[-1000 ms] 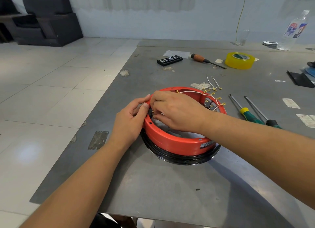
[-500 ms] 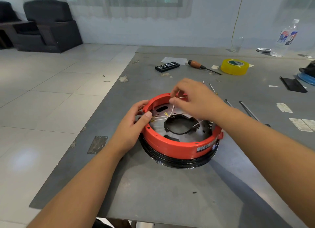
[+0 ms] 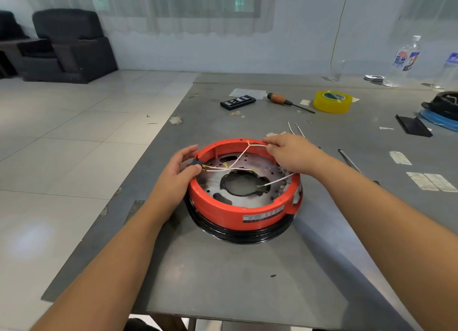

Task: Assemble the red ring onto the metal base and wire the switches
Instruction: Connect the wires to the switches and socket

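Two hands on red ring (image 3: 224,213): my left hand (image 3: 179,175) pinches black switch (image 3: 197,162) at 9 o'clock, right hand (image 3: 291,153) fingers pinch white wires (image 3: 238,159) at 1 o'clock.

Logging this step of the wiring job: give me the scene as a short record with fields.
assembly: red ring seated on metal base, atop a black part
left hand: grips black switch at ring's left rim
right hand: pinches white wires at far rim
wires: strung across the base
surface: grey table
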A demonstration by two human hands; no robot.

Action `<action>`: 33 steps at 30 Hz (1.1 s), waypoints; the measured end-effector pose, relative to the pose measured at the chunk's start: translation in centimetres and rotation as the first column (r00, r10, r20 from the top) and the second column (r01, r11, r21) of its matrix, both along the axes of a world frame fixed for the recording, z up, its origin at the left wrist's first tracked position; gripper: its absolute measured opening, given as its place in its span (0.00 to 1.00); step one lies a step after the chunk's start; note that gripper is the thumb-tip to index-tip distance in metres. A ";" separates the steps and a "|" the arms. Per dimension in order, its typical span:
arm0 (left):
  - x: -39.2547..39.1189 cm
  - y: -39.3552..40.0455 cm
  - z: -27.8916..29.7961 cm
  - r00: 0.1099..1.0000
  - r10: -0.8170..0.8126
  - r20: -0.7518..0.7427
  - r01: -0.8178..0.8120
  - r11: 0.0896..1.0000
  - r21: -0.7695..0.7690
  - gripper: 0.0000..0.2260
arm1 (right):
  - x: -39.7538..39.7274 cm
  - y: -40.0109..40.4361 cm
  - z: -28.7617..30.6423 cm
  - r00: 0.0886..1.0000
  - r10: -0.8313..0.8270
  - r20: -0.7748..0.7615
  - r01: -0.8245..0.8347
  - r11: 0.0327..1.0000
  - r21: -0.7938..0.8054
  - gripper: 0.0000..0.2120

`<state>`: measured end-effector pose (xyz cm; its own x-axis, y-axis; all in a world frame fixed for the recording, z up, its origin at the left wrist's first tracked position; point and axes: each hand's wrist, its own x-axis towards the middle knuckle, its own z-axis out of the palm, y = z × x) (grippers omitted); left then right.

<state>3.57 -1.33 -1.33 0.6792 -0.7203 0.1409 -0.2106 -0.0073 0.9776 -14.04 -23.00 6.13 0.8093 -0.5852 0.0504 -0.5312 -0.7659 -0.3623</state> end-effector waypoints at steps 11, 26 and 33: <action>-2.9 1.8 3.2 0.943 0.317 -0.103 -0.297 0.940 0.168 0.28 | -0.8 1.9 0.5 0.996 -0.084 -0.023 0.083 0.996 -0.043 0.15; -2.1 -0.2 2.7 0.967 0.200 -0.155 -0.175 0.971 0.163 0.30 | -2.9 1.5 0.5 0.970 -0.235 -0.070 0.238 0.970 0.045 0.18; 0.3 -2.4 2.8 0.968 0.182 -0.175 -0.161 0.979 0.127 0.29 | -2.5 -0.2 -1.2 0.958 -0.286 -0.005 0.242 0.799 0.550 0.17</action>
<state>3.90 -3.70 1.52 0.8006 -0.5947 -0.0731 -0.0122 -0.1382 0.9903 -16.54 -23.24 4.90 0.6262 -0.7261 -0.2839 -0.6385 -0.2687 -0.7212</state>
